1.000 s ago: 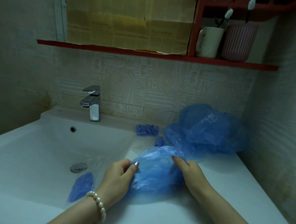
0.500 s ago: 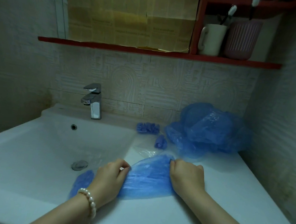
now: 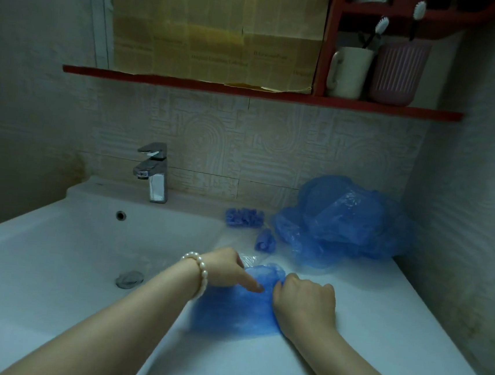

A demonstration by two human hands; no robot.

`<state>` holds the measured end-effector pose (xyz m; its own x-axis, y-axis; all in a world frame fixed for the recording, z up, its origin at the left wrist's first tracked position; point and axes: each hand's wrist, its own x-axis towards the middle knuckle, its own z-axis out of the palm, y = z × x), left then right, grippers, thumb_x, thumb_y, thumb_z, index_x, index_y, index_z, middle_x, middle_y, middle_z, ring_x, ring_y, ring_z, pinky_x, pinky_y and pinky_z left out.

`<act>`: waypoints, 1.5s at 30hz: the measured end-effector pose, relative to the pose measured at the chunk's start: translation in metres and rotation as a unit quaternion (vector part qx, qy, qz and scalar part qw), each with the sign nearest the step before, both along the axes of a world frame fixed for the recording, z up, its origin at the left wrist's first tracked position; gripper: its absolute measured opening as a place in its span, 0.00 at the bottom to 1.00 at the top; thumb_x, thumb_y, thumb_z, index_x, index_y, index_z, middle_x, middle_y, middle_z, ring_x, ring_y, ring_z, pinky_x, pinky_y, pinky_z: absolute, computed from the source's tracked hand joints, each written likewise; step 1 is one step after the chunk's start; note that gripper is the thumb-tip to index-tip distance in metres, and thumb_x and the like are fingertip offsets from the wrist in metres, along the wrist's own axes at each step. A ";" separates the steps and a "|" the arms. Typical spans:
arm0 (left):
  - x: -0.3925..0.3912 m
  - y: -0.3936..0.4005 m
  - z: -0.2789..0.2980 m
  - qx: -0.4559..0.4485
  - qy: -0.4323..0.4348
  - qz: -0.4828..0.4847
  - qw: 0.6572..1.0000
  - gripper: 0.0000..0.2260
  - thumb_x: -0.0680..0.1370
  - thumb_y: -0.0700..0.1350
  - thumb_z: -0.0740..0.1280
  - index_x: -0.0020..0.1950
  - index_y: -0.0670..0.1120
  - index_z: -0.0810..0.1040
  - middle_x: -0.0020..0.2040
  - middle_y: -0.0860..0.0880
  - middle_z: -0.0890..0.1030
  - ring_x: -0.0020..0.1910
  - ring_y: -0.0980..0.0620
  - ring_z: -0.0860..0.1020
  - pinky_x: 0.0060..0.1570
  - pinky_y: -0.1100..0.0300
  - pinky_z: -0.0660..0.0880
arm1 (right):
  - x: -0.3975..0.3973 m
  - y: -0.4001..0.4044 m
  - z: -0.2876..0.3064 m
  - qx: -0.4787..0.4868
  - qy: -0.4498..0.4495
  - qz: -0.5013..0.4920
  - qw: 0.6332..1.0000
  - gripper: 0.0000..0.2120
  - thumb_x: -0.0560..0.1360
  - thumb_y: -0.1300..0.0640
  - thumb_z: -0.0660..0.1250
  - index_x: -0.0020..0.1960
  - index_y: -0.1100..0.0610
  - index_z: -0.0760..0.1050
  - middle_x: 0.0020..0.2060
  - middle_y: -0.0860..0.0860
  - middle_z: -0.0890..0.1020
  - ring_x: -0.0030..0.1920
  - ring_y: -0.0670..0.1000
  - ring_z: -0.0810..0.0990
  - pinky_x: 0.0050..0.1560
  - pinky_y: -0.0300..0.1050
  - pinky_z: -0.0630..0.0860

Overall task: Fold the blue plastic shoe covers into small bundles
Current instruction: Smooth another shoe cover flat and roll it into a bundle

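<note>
Mid-fold on the surface (image 3: 347, 333), pinning the blue shoe cover (image 3: 234, 313) with a straight forefinger of the left hand (image 3: 223, 271), gripping its edge in curled fingers of the right hand (image 3: 304, 301), likely needing another fold-over next.

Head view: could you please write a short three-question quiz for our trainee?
1. How many small blue bundles lie on the counter between the faucet and the loose pile?
2. True or false: the left hand and the right hand both touch the shoe cover.
3. The loose pile sits: A) in the basin; B) on the counter by the right wall; C) on the shelf.
Key: 1 two; 2 true; 3 B.
</note>
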<state>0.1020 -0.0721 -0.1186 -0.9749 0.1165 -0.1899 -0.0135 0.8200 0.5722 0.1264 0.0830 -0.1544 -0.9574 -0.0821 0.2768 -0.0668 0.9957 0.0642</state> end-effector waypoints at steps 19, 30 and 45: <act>0.028 -0.016 -0.060 -0.118 0.573 -0.171 0.793 0.04 0.64 0.39 0.60 0.33 0.46 0.73 0.36 0.49 0.76 0.37 0.51 0.68 0.35 0.60 0.63 | -0.013 0.031 -0.006 -0.154 0.181 0.377 0.895 0.14 0.56 0.61 0.67 0.37 0.49 0.82 0.42 0.48 0.82 0.44 0.51 0.78 0.42 0.45 0.71; 0.057 -0.034 -0.054 0.151 0.237 -0.050 0.958 0.18 0.73 0.57 0.65 0.33 0.44 0.76 0.28 0.51 0.73 0.30 0.58 0.68 0.36 0.59 0.67 | -0.014 0.058 0.008 -0.428 -0.245 0.236 0.837 0.11 0.74 0.56 0.69 0.34 0.55 0.80 0.32 0.48 0.78 0.33 0.44 0.72 0.39 0.37 0.68; 0.056 -0.027 -0.039 -0.089 0.224 0.065 0.968 0.15 0.75 0.53 0.66 0.32 0.51 0.66 0.34 0.54 0.71 0.39 0.52 0.72 0.43 0.58 0.68 | -0.014 0.026 0.005 -0.334 -0.113 0.080 0.932 0.19 0.67 0.53 0.72 0.23 0.55 0.66 0.17 0.46 0.68 0.25 0.46 0.67 0.28 0.37 0.62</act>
<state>0.1576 -0.0992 -0.1574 -0.9683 -0.0083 0.2498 0.0940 0.9141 0.3946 0.1128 0.1086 -0.1495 -0.9879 -0.1100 0.1095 -0.1539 0.7849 -0.6002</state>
